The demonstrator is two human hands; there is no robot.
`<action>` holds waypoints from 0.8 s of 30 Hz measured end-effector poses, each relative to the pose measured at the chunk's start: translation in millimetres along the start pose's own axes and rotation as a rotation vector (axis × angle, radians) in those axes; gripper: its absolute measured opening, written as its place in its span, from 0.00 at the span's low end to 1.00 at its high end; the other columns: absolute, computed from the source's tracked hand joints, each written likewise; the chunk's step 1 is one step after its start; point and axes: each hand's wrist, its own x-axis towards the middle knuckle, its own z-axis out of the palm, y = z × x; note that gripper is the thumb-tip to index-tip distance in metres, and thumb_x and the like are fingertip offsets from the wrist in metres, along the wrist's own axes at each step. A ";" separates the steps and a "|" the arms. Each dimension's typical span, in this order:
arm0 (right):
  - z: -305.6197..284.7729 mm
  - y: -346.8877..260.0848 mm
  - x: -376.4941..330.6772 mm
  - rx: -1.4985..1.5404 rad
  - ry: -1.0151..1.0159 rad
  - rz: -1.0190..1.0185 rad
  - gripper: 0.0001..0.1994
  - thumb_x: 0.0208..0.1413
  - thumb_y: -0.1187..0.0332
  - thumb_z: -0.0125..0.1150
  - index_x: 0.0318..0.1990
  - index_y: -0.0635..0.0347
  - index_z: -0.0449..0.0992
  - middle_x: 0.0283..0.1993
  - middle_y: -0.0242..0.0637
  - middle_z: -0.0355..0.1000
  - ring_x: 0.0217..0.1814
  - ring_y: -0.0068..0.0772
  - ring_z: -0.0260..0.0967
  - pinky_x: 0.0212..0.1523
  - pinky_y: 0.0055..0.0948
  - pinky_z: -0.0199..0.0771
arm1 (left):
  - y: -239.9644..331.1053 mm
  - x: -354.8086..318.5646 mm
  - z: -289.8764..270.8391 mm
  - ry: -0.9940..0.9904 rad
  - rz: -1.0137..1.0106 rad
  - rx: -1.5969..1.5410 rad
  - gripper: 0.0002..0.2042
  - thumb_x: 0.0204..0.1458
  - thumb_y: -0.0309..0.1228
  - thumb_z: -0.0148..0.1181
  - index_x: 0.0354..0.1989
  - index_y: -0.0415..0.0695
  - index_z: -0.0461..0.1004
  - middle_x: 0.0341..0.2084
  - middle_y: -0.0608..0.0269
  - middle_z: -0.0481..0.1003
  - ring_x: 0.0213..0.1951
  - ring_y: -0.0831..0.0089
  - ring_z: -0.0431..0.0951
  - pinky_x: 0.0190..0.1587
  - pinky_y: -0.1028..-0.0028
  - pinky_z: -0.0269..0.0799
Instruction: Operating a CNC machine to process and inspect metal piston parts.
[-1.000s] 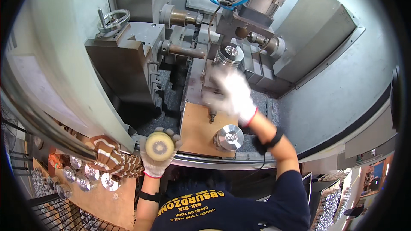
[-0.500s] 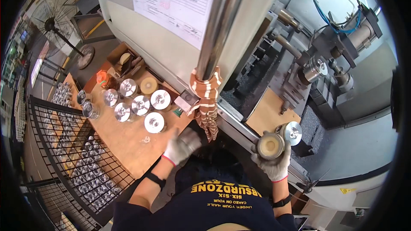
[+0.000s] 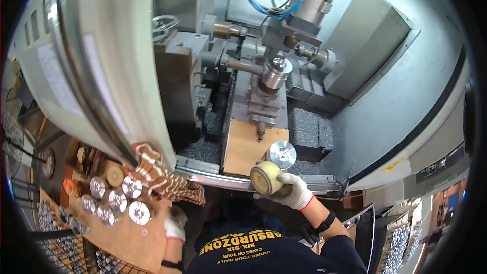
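My right hand [image 3: 290,194], in a white knit glove, is closed around a pale yellow cylindrical block [image 3: 266,178] with a round hollow in its face. Just behind the block, a shiny silver round metal part [image 3: 282,155] rests at the edge of a brown board inside the machine. Another silver metal part [image 3: 277,73] sits upright on the machine's fixture [image 3: 261,102]. My left hand [image 3: 175,223], gloved too, is low beside the wooden table's right edge, under a striped brown cloth [image 3: 167,180]. Its fingers are blurred and partly hidden.
Several silver round parts [image 3: 117,200] and a yellow disc [image 3: 115,176] stand on the wooden table [image 3: 122,241] at left. The machine's sliding door [image 3: 132,71] rises between table and chamber. The brown board [image 3: 248,147] lies before the fixture. Dark metal chips [image 3: 314,127] cover the chamber floor.
The view has swung right toward the machine chamber. My right hand has tilted the yellow block, so its side shows. My left hand is now lower, close to the cloth and table edge.
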 end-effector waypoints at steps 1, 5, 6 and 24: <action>-2.4 -12.3 1.6 -0.104 -0.006 -0.043 0.37 0.52 0.65 0.63 0.70 0.55 0.57 0.63 0.50 0.65 0.62 0.55 0.68 0.62 0.54 0.69 | -11.0 -26.0 11.2 0.147 -0.034 0.264 0.22 0.62 0.50 0.53 0.48 0.42 0.77 0.30 0.62 0.79 0.33 0.71 0.80 0.40 0.75 0.75; -9.1 -88.5 29.6 -0.797 0.232 -0.412 0.42 0.48 0.64 0.67 0.71 0.61 0.55 0.66 0.47 0.64 0.65 0.48 0.66 0.67 0.40 0.64 | 6.7 -74.2 101.9 -0.448 0.312 0.836 0.13 0.61 0.35 0.56 0.40 0.37 0.80 0.34 0.58 0.81 0.37 0.68 0.81 0.42 0.71 0.75; -8.8 -112.9 46.6 -1.043 0.329 -0.558 0.44 0.45 0.60 0.71 0.70 0.64 0.57 0.65 0.48 0.65 0.65 0.47 0.67 0.66 0.38 0.65 | 12.8 -73.5 129.7 -0.521 0.555 1.003 0.10 0.59 0.33 0.58 0.39 0.39 0.81 0.35 0.57 0.81 0.37 0.65 0.81 0.42 0.69 0.75; 30.9 -276.9 171.4 -1.916 0.768 -0.623 0.46 0.39 0.43 0.73 0.64 0.61 0.67 0.59 0.54 0.72 0.60 0.52 0.71 0.60 0.40 0.72 | -26.1 -9.5 259.1 -0.317 1.367 1.635 0.11 0.47 0.37 0.66 0.35 0.45 0.76 0.32 0.58 0.79 0.36 0.58 0.79 0.40 0.60 0.73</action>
